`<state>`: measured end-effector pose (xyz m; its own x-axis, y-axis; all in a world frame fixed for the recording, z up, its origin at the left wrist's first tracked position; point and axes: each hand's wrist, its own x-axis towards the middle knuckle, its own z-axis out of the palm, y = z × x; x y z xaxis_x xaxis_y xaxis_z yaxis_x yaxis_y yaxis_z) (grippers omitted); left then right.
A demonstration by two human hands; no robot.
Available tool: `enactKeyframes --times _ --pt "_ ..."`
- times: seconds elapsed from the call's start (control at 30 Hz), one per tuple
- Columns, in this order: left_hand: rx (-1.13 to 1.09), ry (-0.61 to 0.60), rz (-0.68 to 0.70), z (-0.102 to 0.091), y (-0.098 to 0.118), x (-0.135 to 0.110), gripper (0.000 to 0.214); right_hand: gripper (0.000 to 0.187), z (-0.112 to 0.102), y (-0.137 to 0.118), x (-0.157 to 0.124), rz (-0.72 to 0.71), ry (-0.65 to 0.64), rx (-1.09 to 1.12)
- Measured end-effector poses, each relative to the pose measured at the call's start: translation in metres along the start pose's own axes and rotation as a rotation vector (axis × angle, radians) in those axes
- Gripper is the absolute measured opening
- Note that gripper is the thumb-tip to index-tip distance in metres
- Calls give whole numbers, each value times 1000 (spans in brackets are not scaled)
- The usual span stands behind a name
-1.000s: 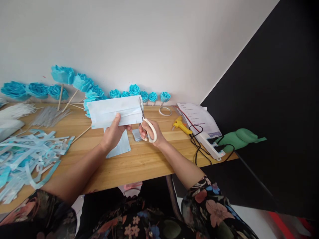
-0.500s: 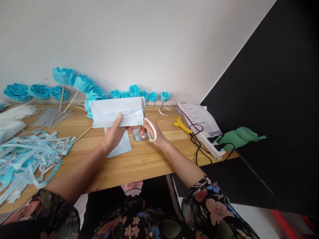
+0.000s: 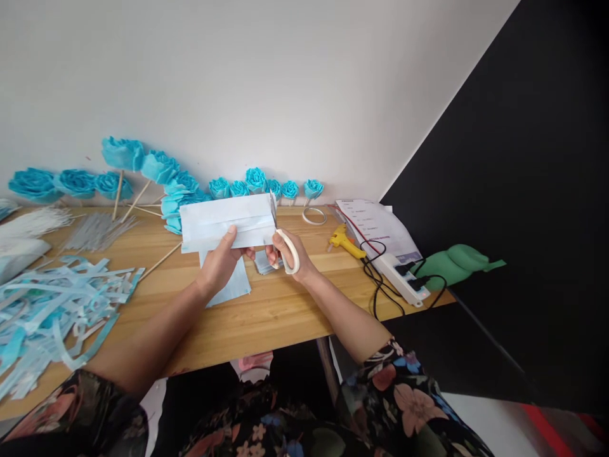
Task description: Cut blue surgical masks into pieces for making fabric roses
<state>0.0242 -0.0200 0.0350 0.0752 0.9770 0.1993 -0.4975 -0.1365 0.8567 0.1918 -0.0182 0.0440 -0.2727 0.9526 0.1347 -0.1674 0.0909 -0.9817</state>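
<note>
mask slightly lower, lengthwise near-level; scissors tip-up

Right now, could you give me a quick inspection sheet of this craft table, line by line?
Surface: wooden table, crowded at the left and back.
Job's things: pleated blue sheet held up; scissors with blades at its right edge.
Clutter: cut strips, blue flowers, glue gun, tape ring, papers.
Hands: left hand grips the sheet; right hand holds the scissors.
Cables: black cables run to a power strip near the table's right edge.
Surroundings: white wall behind; black panel to the right.
</note>
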Motion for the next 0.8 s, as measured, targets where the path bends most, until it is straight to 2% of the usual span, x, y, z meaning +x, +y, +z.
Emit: enactKeyframes --times 0.8 --pt "27 -4 1 0 -2 -1 39 60 6 0 0 20 49 32"
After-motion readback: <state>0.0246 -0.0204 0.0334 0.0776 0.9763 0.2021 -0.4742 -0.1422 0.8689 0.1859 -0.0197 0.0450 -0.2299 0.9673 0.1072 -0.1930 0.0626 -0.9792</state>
